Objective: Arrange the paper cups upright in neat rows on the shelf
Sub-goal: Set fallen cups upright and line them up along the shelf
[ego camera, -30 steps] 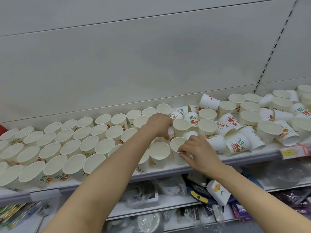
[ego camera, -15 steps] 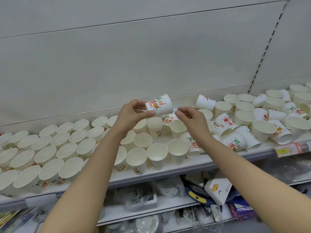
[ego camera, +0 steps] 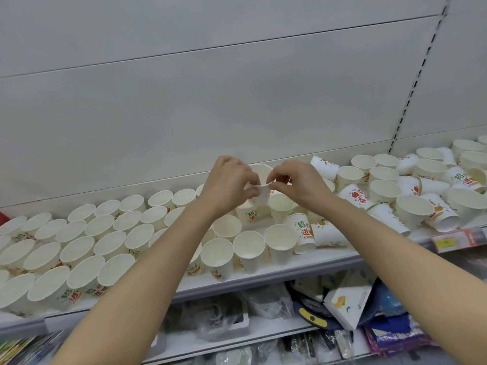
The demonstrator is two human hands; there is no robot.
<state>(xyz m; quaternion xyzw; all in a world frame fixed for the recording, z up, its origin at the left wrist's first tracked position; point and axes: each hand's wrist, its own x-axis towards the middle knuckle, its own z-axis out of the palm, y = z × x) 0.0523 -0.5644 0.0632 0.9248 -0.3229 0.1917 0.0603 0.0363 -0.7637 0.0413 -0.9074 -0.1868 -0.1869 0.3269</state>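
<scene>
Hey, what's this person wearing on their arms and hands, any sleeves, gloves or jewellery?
Nothing shows: both forearms are bare up to the frame edge, with no sleeves. The left hand and right hand have no gloves, and no rings, watch or bracelets are visible.

A pale grey back panel point(ego camera: 237, 101) rises behind the display, crossed by horizontal seams. A slotted upright strip point(ego camera: 419, 75) runs down at right. A price label holder point(ego camera: 458, 241), with a yellow tag, is fixed to the front edge at right. On the lower shelf point(ego camera: 237, 341): clear plastic-wrapped goods point(ego camera: 224, 322), a white carton with an orange print point(ego camera: 347, 304) lying tilted, a dark blue item with a yellow mark point(ego camera: 313, 316), and blue and purple packets point(ego camera: 395, 335). Coloured packaging point(ego camera: 15, 351) shows at lower left. A red object point(ego camera: 3, 217) shows at the left edge; its nature cannot be determined.
</scene>
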